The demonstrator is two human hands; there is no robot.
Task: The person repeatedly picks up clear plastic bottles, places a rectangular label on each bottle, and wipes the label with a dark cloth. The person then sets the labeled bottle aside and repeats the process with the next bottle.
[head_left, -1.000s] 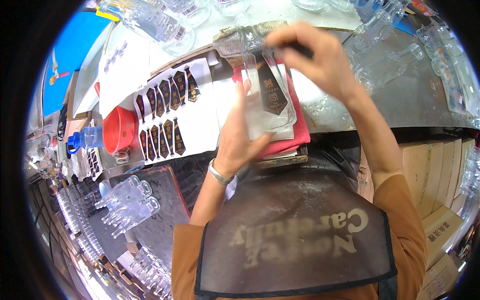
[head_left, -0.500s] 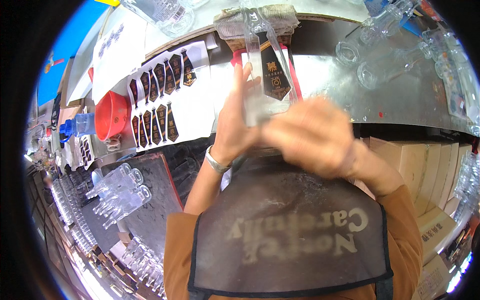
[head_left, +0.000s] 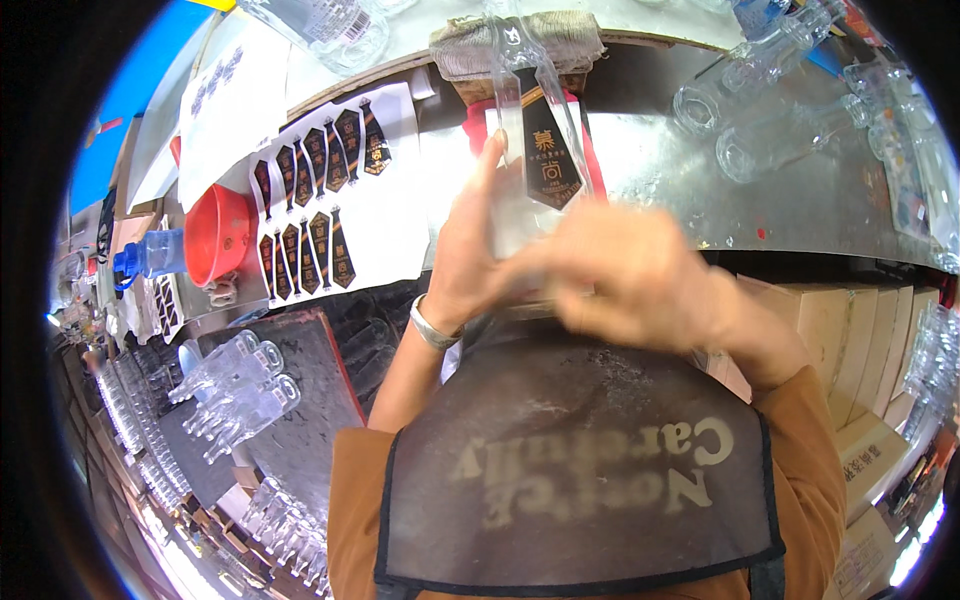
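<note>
A clear glass bottle (head_left: 513, 215) lies in front of me, its neck pointing away and resting on a cloth-wrapped support (head_left: 460, 50). On its upper face sits a black tie-shaped decal (head_left: 548, 150) with gold print. My left hand (head_left: 470, 240) grips the bottle from its left side, fingers along the glass and thumb near the base. My right hand (head_left: 630, 280) is over the bottle's near end, below the decal's tip. Motion smears its fingers, so whether it holds anything cannot be seen.
A white sheet (head_left: 390, 230) with several tie-shaped decals lies to the left, beside a red bowl (head_left: 215, 235) and a blue-capped plastic bottle (head_left: 150, 255). More glass bottles (head_left: 765, 140) lie at the far right. Cardboard boxes (head_left: 810, 330) stand at right; upturned bottles (head_left: 235, 385) are at lower left.
My right hand has shifted slightly, still blurred over the bottle's near end. My left hand keeps its grip, and the bottle and decal stay almost in place.
</note>
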